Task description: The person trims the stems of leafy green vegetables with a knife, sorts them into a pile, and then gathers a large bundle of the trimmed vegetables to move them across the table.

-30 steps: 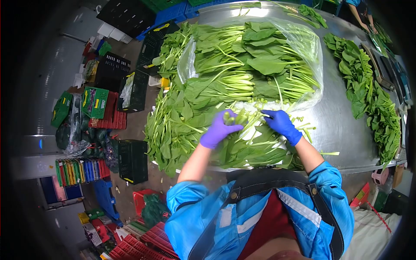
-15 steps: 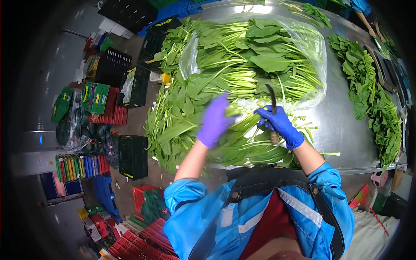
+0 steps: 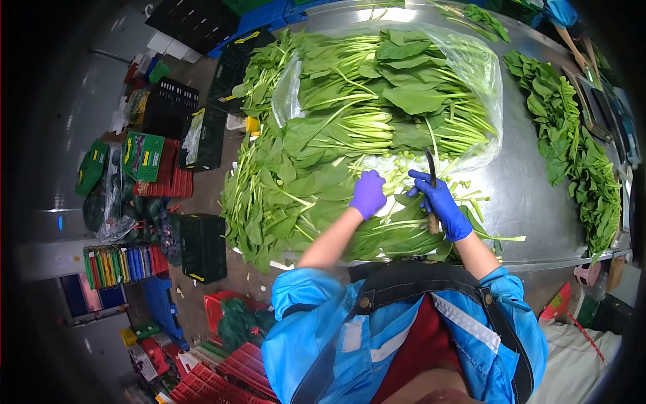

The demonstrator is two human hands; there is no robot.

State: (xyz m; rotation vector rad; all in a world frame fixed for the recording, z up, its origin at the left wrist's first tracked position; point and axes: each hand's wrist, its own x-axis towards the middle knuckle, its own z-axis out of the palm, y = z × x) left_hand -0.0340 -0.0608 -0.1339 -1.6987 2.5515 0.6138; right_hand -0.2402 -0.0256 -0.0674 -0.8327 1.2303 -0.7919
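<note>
My left hand (image 3: 369, 194), in a purple glove, is closed around a small bunch of leafy greens (image 3: 391, 190), pale stem ends poking out toward my right hand. My right hand (image 3: 441, 207), gloved in blue, grips a knife (image 3: 431, 161) by its wooden handle, with the dark curved blade pointing away from me. Cut stem pieces (image 3: 464, 185) lie scattered around and beyond the hands. Just past them, a neat bundle of greens (image 3: 369, 128) rests beside more bundles on a clear plastic sheet (image 3: 494, 114). Loose leaves (image 3: 269, 209) are heaped to the left.
Everything lies on a metal table (image 3: 538, 215). A long row of greens (image 3: 572, 141) runs along its right side, near another person's arm (image 3: 570, 44) at the far right. Dark crates (image 3: 203, 246) and red crates (image 3: 229, 370) stand on the floor to the left.
My left hand has moved right and slightly down, bringing the bunch nearer to the knife. The right hand has shifted slightly right and keeps its grip on the knife.
</note>
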